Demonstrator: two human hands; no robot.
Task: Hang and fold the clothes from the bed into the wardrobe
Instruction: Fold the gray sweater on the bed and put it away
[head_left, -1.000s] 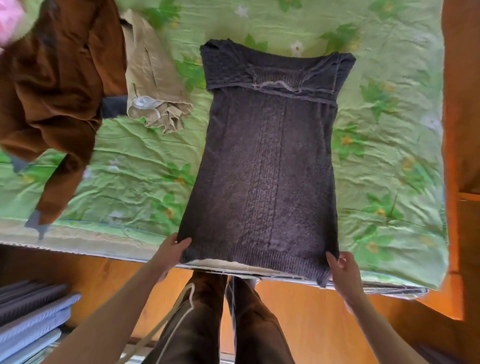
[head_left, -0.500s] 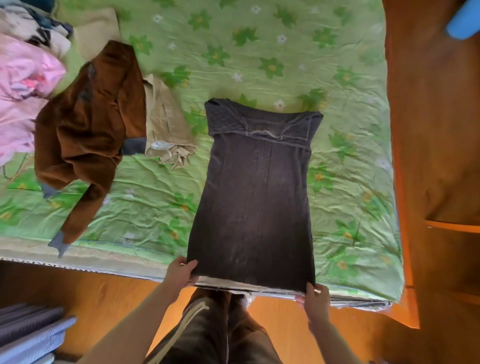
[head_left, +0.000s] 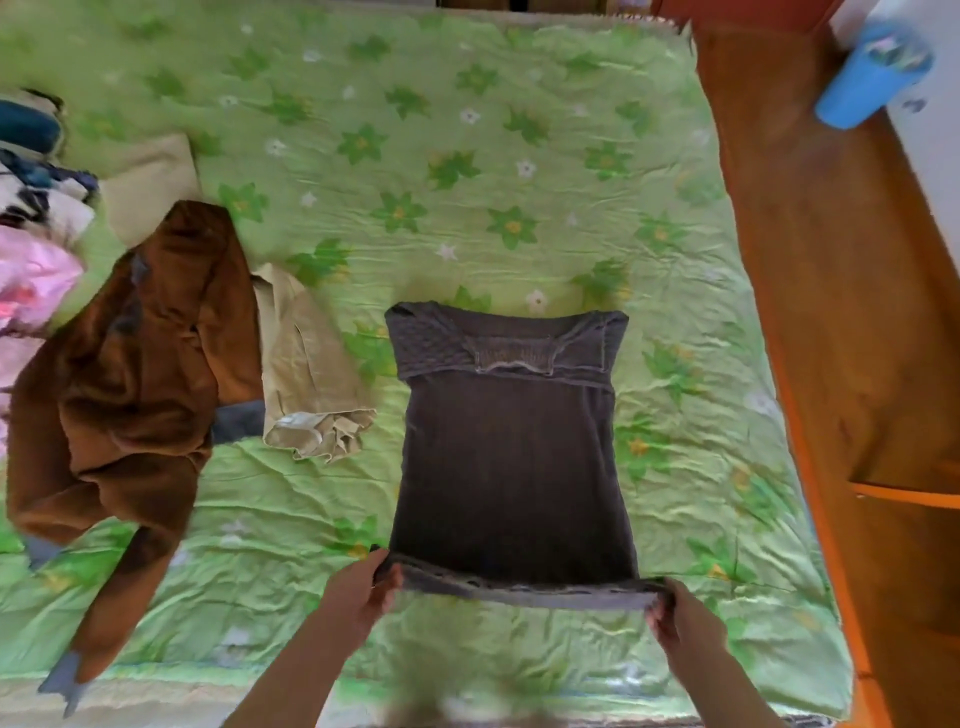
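From the head view we look down on a bed covered by a green quilted bedspread with a flower print (head_left: 519, 156). A dark grey knitted sweater (head_left: 511, 467) lies flat on it right of centre, neck end at the far side with both sleeves folded across the chest, hem at the near side.

Our left hand (head_left: 358, 592) grips the near left corner of the hem, its fingers (head_left: 384, 577) curled round the knit edge. Our right hand (head_left: 685, 618) grips the near right corner the same way, its fingers (head_left: 657, 613) pinching the fabric. Between the two hands the hem is lifted off the bedspread and pulled into a taut band — the rest of the sweater rests flat on the bed.

To the left of the sweater, just beside it but apart, lies a beige rumpled cloth garment (head_left: 306, 384). Touching that on its left is a brown fleecy jacket with grey cuffs (head_left: 130, 395), one sleeve stretched toward the near edge of the bed. At the far left edge sits a heap of clothes — a pink garment (head_left: 31, 280) and some dark patterned ones behind it, too blurred to tell apart.

Along the right runs an orange-brown wooden bed frame (head_left: 831, 312), and at the far right corner a blue plastic cup (head_left: 867, 78) stands on it.
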